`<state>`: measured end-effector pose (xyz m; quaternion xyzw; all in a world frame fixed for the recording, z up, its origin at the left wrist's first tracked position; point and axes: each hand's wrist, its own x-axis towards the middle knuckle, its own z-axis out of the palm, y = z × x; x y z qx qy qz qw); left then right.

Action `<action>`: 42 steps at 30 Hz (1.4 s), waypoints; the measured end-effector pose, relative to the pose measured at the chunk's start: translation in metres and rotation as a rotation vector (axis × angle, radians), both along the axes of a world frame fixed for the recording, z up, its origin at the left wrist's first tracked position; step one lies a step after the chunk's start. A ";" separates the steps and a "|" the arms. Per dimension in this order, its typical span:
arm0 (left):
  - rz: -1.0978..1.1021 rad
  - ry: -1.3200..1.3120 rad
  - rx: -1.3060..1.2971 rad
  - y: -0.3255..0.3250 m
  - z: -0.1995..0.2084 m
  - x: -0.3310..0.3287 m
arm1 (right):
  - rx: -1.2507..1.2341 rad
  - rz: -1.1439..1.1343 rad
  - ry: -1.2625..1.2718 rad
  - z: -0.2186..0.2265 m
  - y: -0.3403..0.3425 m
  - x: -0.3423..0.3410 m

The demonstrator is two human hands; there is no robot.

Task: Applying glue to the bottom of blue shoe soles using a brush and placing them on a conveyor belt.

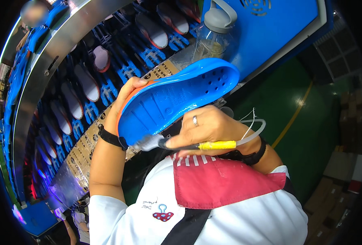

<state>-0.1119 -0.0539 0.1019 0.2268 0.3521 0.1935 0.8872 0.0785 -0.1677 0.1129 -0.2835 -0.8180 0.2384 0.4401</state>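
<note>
Fingers (189, 132) clasp a brush (219, 145) at the heel of a blue sole (171, 98)

In the head view, the left hand (123, 100) pinches the orange-edged rim of the blue sole, thumb on the near side and the other fingers hidden behind it. The sole is held up before the chest and tilted, its heel at lower left and its holed toe at upper right. The right hand (209, 122), wearing a ring (195, 120), is pressed around the dark handle of the brush. The brush's grey end is blurred and overlaps the heel edge; whether it touches cannot be told. A pale tube (259, 131) curves away from the yellow-wrapped end.

Beyond the sole, shoes (150, 30) with pale undersides sit in rows on blue holders (128, 70), alongside a strip of printed cardboard (81, 163). A clear bottle (219, 20) with a grey lid stands near the toe, beside a blue panel (279, 30). Green floor (285, 94) with a yellow line (293, 116) and stacked cartons (326, 196) lies to the right.
</note>
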 end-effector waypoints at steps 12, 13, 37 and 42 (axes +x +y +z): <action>0.035 0.174 0.214 -0.003 -0.003 -0.007 | -0.038 -0.061 -0.056 -0.010 -0.017 0.002; 0.038 0.159 0.219 -0.004 -0.001 -0.007 | -0.037 -0.108 -0.102 -0.010 -0.017 0.002; 0.026 -0.069 0.147 -0.004 -0.012 -0.005 | -0.005 -0.642 0.120 -0.011 -0.018 0.027; 0.308 -0.242 0.291 0.018 0.015 0.021 | 0.027 -0.527 0.148 0.007 -0.027 0.039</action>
